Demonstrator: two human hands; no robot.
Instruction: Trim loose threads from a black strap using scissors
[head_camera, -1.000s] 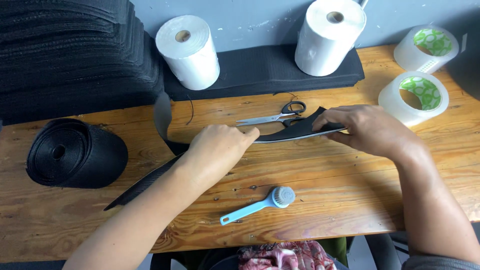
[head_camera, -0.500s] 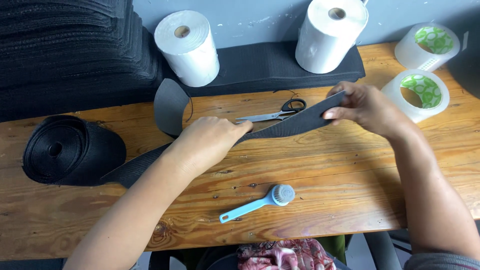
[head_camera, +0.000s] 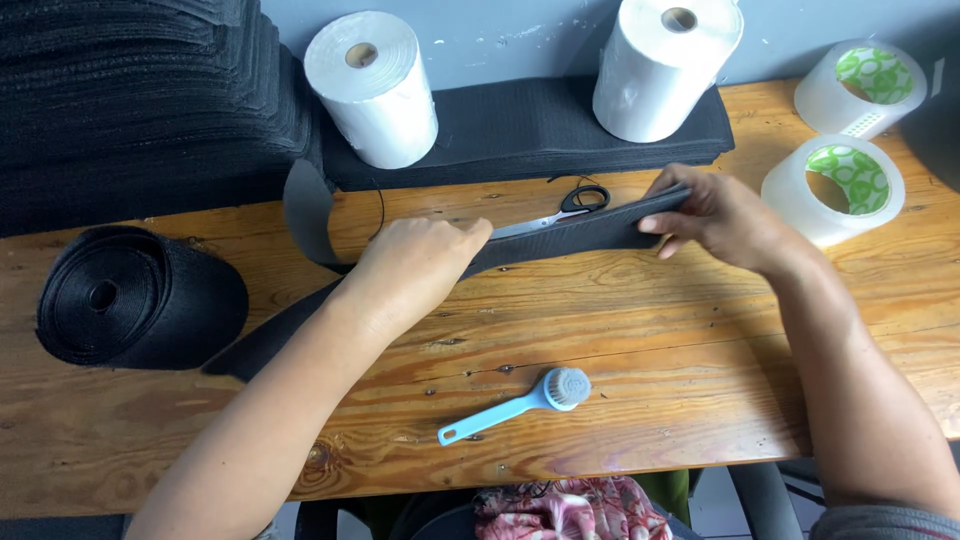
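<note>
Nearest the wearer, a patterned red and pink cloth (head_camera: 575, 510) shows below the edge of the wooden table (head_camera: 650, 330). On the boards just beyond lies a light blue brush (head_camera: 520, 402) with a round head, well clear of both hands. Further in, the left hand (head_camera: 415, 272) is curled down over a black webbing strap (head_camera: 570, 235), fingers closed on it, while the right hand (head_camera: 720, 215) pinches the strap's far end between thumb and fingers; the strap runs taut between them, just above the table. Behind the left hand the strap trails down to a big black roll of webbing (head_camera: 135, 298) at the left. Black-handled scissors (head_camera: 560, 210) lie just behind the strap. Two clear tape rolls (head_camera: 845, 190) sit at the right. At the back, two white rolls (head_camera: 375, 90) stand on a flat pile of black fabric (head_camera: 520, 130), beside a tall stack of black sheets (head_camera: 140, 100)
</note>
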